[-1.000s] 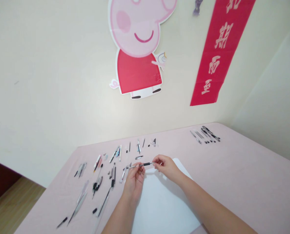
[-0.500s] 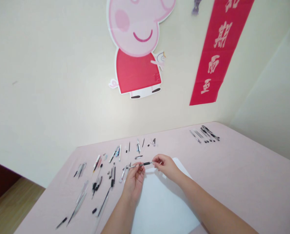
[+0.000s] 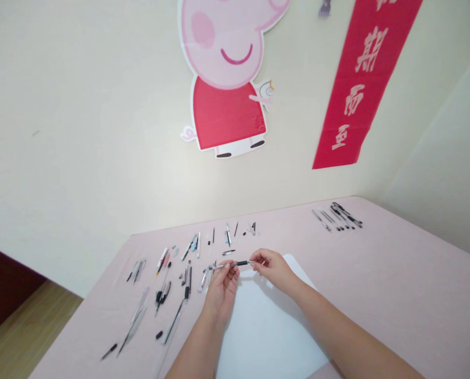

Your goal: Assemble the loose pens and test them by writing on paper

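Pen [image 3: 242,263] sits near the centre of the frame, raised between my two hands, its long axis almost level and rising slightly to the right. My left hand [image 3: 222,295] pinches the barrel between thumb and fingers, left of the black grip; my right hand [image 3: 273,267] has thumb and forefinger closed on the thin right end. Right fingers therefore lie directly in line with the pen, nearest its narrow end; left fingers are nearest the barrel. Whether the right fingertips hold a separate small part as well, I cannot tell. Counts: hands, two; pen in hand, one; white sheet [image 3: 270,331] below my hands, one; silver-and-black piece [image 3: 228,252] lying just above my left hand in the frame, one; lone black cap [image 3: 158,334] at lower left, one; red banner [image 3: 351,100] at upper right, one; pig cut-out [image 3: 230,113] at upper centre, one. Loose pen parts [image 3: 186,287] at left and the row of black pieces [image 3: 343,215] at right of centre, on pink cloth [image 3: 401,284]: several each, too blurred for an exact count.
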Action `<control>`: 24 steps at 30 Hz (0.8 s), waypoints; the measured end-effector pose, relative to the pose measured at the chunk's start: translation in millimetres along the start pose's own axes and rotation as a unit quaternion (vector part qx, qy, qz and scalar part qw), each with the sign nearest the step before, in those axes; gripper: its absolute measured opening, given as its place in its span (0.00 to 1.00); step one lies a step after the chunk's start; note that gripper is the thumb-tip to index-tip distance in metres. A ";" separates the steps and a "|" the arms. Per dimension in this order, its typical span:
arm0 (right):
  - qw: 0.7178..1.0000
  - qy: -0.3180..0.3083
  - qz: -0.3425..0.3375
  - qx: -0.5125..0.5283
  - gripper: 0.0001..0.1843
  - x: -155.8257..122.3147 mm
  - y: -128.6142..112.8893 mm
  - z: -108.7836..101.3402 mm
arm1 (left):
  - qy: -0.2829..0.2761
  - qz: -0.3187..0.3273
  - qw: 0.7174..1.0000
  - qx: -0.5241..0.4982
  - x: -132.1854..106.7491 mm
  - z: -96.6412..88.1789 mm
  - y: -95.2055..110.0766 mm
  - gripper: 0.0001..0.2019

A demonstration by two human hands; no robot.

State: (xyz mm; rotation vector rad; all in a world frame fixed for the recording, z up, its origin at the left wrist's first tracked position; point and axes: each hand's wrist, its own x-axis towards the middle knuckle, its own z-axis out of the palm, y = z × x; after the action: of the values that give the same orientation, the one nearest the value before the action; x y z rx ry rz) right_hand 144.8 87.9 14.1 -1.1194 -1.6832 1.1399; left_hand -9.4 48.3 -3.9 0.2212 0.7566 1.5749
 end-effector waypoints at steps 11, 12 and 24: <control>0.999 -0.003 0.019 0.031 0.06 1.0 3.7 -1.5 | -0.035 0.004 0.999 0.035 -1.3 1.6 -1.1 0.05; 0.999 -0.005 0.018 0.033 0.06 1.2 4.4 -1.8 | -0.035 0.006 0.999 0.037 -0.8 0.9 -1.4 0.06; 0.999 -0.034 -0.007 -0.020 0.17 0.3 8.7 -3.8 | -0.053 0.007 0.997 0.062 -3.1 2.0 -1.5 0.08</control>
State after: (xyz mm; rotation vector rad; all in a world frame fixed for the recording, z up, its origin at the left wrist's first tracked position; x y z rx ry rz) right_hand 150.2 90.9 6.8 -1.1016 -1.7707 1.1528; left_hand -6.5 45.9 -2.3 0.3985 0.7709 1.5178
